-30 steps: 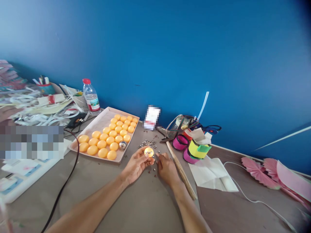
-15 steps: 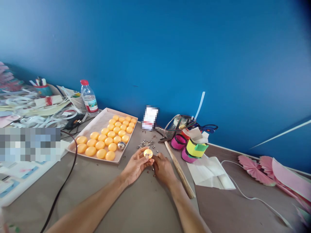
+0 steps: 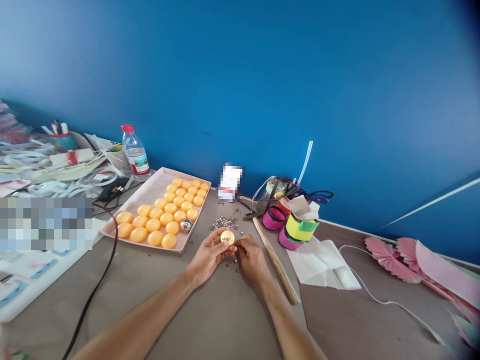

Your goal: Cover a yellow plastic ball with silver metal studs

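Note:
Pinched in the fingers of my left hand [image 3: 208,253] is an orange ball [image 3: 227,236], like a table tennis ball, with a few small shiny studs on its near side. My right hand [image 3: 252,257] is close beside it, fingers curled together; whether something tiny sits in them is hidden. Behind the hands lies a loose heap of small silver studs [image 3: 223,223]. To the left, a shallow box [image 3: 180,249] holds rows of plain orange balls [image 3: 153,224] and one ball covered in silver studs [image 3: 186,225].
A wooden stick [image 3: 277,262] lies right of my right hand. Behind it are magenta and yellow bands [image 3: 300,227] and a white sheet [image 3: 326,265]. A bottle [image 3: 136,155] stands behind the box. A dark cable [image 3: 99,285] crosses the left side; pink paper fans [image 3: 392,257] lie far right.
My right hand has shifted slightly, its fingers drawn a little away from the ball. The left hand keeps the ball in nearly the same place. The whole view has moved slightly.

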`<state>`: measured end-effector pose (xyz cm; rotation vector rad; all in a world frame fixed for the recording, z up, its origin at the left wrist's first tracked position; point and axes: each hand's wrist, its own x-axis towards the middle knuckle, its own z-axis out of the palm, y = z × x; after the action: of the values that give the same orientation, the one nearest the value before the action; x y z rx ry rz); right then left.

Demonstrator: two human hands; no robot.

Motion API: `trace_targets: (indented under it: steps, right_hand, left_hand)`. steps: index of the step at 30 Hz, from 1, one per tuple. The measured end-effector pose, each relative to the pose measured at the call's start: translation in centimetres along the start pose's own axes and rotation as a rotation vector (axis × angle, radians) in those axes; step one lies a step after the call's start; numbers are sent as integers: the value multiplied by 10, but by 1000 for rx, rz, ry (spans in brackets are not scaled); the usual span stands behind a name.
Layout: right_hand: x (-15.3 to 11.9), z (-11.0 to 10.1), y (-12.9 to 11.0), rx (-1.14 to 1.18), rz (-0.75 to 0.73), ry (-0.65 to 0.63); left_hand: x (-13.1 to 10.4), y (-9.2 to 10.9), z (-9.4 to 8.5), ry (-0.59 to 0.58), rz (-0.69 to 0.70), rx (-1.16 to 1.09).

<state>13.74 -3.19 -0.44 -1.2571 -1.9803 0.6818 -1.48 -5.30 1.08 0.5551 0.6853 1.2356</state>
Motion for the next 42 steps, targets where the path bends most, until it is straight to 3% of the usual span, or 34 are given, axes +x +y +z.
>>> trace_targets:
  steps: [7,12,23,42]
  right_hand:
    - [6,2,8,691,313,126]
    - [5,4,0,1097,362,73]
    - [4,9,-16,1253,458,-3]
    - [3,10,-17,1254,462,-6]
  left_hand:
    - [0,2,-1,18,-16,8]
    - [0,0,-2,-11,-12,-8]
    - [0,-3,-2,-51,-16,-28]
    - [0,-3,-2,-56,-17,-20]
